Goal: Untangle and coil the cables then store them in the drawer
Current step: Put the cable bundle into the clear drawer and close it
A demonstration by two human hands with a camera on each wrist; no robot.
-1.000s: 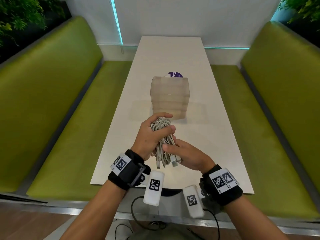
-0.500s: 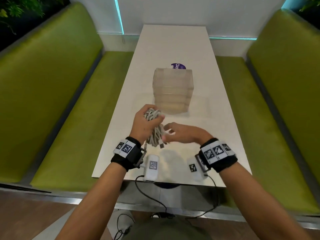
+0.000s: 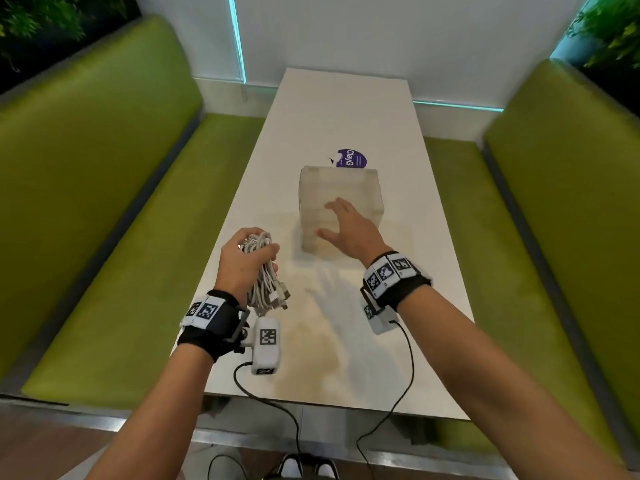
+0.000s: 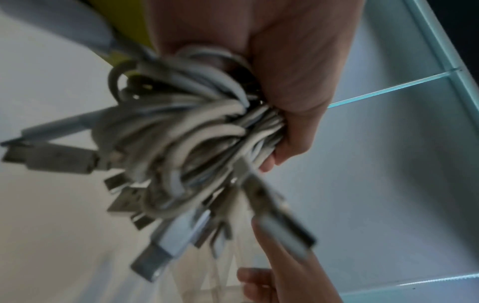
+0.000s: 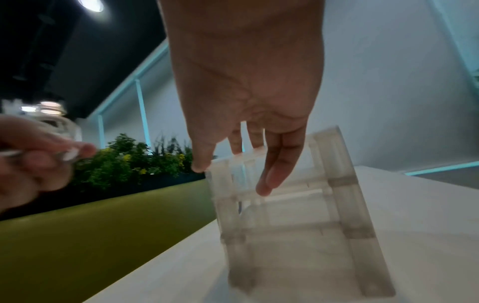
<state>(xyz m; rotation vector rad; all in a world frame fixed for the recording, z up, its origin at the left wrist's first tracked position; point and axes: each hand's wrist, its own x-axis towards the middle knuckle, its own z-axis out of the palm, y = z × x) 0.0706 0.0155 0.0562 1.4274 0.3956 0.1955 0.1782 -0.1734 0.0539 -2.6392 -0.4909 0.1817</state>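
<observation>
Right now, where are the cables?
In the head view the cables are bunched in the left hand, above the table, left of the drawer box.

Drawer unit mid-table, sticker behind it, perhaps touching; benches left and right.

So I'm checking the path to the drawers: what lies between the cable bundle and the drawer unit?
Only bare white table separates the cable bundle, gripped by the left hand, from the drawer unit, per the head view.
</observation>
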